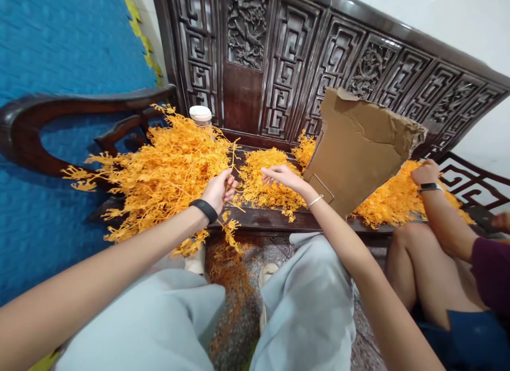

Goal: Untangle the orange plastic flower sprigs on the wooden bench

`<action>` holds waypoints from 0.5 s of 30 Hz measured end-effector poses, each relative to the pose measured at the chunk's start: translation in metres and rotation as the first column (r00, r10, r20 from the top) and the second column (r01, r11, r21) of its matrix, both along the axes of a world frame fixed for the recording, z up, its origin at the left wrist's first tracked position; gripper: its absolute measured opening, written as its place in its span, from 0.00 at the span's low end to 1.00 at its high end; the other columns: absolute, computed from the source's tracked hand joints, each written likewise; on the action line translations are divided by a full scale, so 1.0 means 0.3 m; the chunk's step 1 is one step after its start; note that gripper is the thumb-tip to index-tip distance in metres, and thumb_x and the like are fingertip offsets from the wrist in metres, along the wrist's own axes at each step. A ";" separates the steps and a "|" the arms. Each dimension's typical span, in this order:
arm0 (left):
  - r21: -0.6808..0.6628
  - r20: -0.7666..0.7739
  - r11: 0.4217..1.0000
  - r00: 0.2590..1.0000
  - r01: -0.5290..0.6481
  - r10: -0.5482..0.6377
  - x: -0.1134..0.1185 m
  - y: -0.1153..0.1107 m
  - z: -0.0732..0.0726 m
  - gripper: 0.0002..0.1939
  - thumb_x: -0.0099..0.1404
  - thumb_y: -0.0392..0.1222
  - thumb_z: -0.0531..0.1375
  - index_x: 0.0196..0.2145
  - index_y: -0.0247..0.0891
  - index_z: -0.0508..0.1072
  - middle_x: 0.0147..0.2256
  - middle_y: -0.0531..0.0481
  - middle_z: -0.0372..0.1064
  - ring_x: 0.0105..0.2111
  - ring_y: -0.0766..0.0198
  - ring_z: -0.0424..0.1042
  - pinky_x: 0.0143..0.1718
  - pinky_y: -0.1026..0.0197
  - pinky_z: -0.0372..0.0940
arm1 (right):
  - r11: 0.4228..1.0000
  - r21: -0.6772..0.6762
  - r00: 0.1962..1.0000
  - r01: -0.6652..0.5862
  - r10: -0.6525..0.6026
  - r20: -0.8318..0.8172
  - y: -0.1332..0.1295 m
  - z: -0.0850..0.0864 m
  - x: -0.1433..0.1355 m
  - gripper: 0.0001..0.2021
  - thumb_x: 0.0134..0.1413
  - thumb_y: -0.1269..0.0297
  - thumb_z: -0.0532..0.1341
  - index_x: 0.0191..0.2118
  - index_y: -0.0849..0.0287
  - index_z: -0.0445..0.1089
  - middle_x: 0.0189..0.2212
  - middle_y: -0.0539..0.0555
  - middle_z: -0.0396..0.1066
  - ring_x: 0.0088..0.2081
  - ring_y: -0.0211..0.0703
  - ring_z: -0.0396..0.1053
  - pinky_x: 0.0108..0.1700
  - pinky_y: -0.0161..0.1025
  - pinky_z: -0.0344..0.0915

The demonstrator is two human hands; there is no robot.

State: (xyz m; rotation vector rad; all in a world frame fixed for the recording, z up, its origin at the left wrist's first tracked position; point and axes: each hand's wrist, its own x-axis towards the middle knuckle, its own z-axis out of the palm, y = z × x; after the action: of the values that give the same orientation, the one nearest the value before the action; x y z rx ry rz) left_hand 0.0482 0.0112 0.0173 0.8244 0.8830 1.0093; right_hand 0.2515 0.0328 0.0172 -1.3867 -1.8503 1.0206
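My left hand (221, 191), with a black band on its wrist, is closed around a thin orange stem (233, 157) that rises above the fingers. Beside it on the left spreads a large heap of orange plastic sprigs (171, 163). My right hand (283, 177), wearing a silver bracelet, hovers over a smaller orange pile (269, 169). Its fingers are stretched out, with the thumb near the forefinger, and whatever may be between them is too small to make out. A sprig (231, 232) hangs over the bench's front edge below my left hand.
A dark carved wooden bench (274, 220) runs across the view. Cardboard (354, 148) stands upright right of my right hand. A white-lidded jar (200, 115) is behind the large heap. At the right, another person's hand (425, 173) touches more orange sprigs (388, 201).
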 end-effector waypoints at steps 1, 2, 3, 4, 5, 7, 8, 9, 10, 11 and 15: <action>0.005 -0.001 1.000 1.000 -0.001 0.001 0.001 0.002 -0.002 0.18 0.64 0.41 0.47 0.17 0.36 0.52 0.15 0.58 0.53 0.09 0.78 0.44 0.10 0.71 0.42 | 1.000 -0.001 0.999 -0.027 0.027 0.037 -0.011 0.006 -0.013 0.21 0.45 0.45 0.57 0.25 0.63 0.69 0.25 0.53 0.71 0.25 0.33 0.66 0.26 0.31 0.57; 0.013 -0.001 1.000 1.000 -0.003 0.003 0.002 0.003 -0.003 0.18 0.63 0.41 0.47 0.17 0.36 0.52 0.15 0.58 0.53 0.09 0.78 0.44 0.10 0.71 0.42 | 0.999 0.004 0.997 -0.052 0.052 0.058 -0.018 0.010 -0.023 0.20 0.44 0.47 0.59 0.23 0.63 0.69 0.23 0.52 0.71 0.25 0.33 0.66 0.27 0.31 0.58; 0.023 -0.001 1.000 1.000 -0.006 0.006 0.004 0.005 -0.004 0.18 0.63 0.41 0.47 0.17 0.36 0.52 0.15 0.58 0.53 0.09 0.78 0.44 0.10 0.71 0.43 | 0.997 0.010 0.995 -0.074 0.074 0.060 -0.023 0.010 -0.028 0.19 0.43 0.48 0.60 0.23 0.63 0.69 0.22 0.51 0.70 0.25 0.33 0.65 0.29 0.31 0.59; 0.032 -0.002 0.999 1.000 -0.008 0.008 0.005 0.006 -0.005 0.17 0.63 0.41 0.47 0.17 0.36 0.52 0.15 0.58 0.53 0.09 0.78 0.44 0.10 0.71 0.43 | 0.996 0.012 0.995 -0.092 0.091 0.044 -0.024 0.009 -0.029 0.17 0.41 0.50 0.62 0.23 0.63 0.70 0.22 0.51 0.70 0.25 0.32 0.65 0.29 0.31 0.59; 0.039 -0.002 0.999 1.000 -0.009 0.009 0.005 0.007 -0.006 0.17 0.63 0.41 0.48 0.17 0.37 0.52 0.15 0.58 0.53 0.09 0.78 0.44 0.10 0.70 0.44 | 0.995 0.007 0.995 -0.103 0.103 0.017 -0.022 0.006 -0.027 0.16 0.40 0.52 0.63 0.23 0.63 0.70 0.22 0.50 0.71 0.25 0.32 0.65 0.30 0.31 0.60; 0.047 -0.006 0.999 1.000 -0.012 0.012 0.006 0.009 -0.005 0.17 0.63 0.42 0.48 0.17 0.37 0.52 0.15 0.58 0.53 0.09 0.77 0.44 0.10 0.70 0.45 | 0.994 -0.020 0.994 -0.105 0.104 -0.043 -0.014 -0.003 -0.017 0.13 0.37 0.56 0.65 0.25 0.63 0.70 0.23 0.50 0.71 0.26 0.33 0.66 0.31 0.31 0.61; 0.048 -0.008 0.999 1.000 -0.012 0.012 0.005 0.010 -0.005 0.17 0.63 0.42 0.48 0.17 0.37 0.52 0.15 0.58 0.53 0.09 0.77 0.45 0.10 0.70 0.45 | 0.994 -0.039 0.993 -0.097 0.095 -0.066 -0.010 -0.008 -0.011 0.12 0.36 0.59 0.66 0.26 0.63 0.70 0.23 0.50 0.71 0.26 0.33 0.66 0.31 0.31 0.61; 0.048 -0.009 0.999 1.000 -0.013 0.014 0.005 0.010 -0.004 0.17 0.63 0.41 0.47 0.17 0.37 0.52 0.15 0.58 0.53 0.09 0.77 0.45 0.10 0.70 0.45 | 0.995 -0.056 0.993 -0.084 0.080 -0.082 -0.006 -0.011 -0.006 0.12 0.34 0.61 0.67 0.26 0.63 0.70 0.22 0.50 0.71 0.26 0.33 0.66 0.31 0.31 0.61; 0.048 -0.010 0.999 1.000 -0.015 0.015 0.004 0.010 -0.003 0.17 0.63 0.41 0.47 0.17 0.37 0.52 0.15 0.58 0.53 0.09 0.77 0.45 0.10 0.70 0.45 | 0.995 -0.069 0.994 -0.071 0.065 -0.093 -0.004 -0.013 -0.002 0.11 0.33 0.63 0.67 0.26 0.63 0.70 0.22 0.49 0.71 0.26 0.33 0.66 0.31 0.31 0.62; 0.048 -0.011 0.999 1.000 -0.017 0.017 0.004 0.011 -0.002 0.17 0.63 0.41 0.47 0.17 0.37 0.52 0.15 0.58 0.53 0.09 0.76 0.45 0.10 0.69 0.45 | 0.995 -0.075 0.993 -0.060 0.052 -0.103 -0.003 -0.014 0.001 0.10 0.33 0.66 0.67 0.25 0.63 0.69 0.21 0.49 0.71 0.26 0.33 0.66 0.31 0.31 0.62; 0.046 -0.017 0.999 1.000 -0.019 0.020 0.002 0.012 -0.003 0.18 0.64 0.41 0.47 0.17 0.37 0.51 0.15 0.58 0.53 0.09 0.76 0.46 0.10 0.69 0.45 | 0.999 -0.031 0.989 -0.041 0.037 -0.141 -0.009 -0.006 0.002 0.06 0.35 0.69 0.65 0.24 0.63 0.67 0.21 0.49 0.70 0.25 0.32 0.66 0.30 0.31 0.62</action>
State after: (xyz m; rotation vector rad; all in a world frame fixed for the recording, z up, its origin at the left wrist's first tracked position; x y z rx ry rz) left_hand 0.0486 0.0148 0.0163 0.8657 0.8874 1.0440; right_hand 0.2522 0.0300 0.0155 -1.2679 -1.7702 1.1441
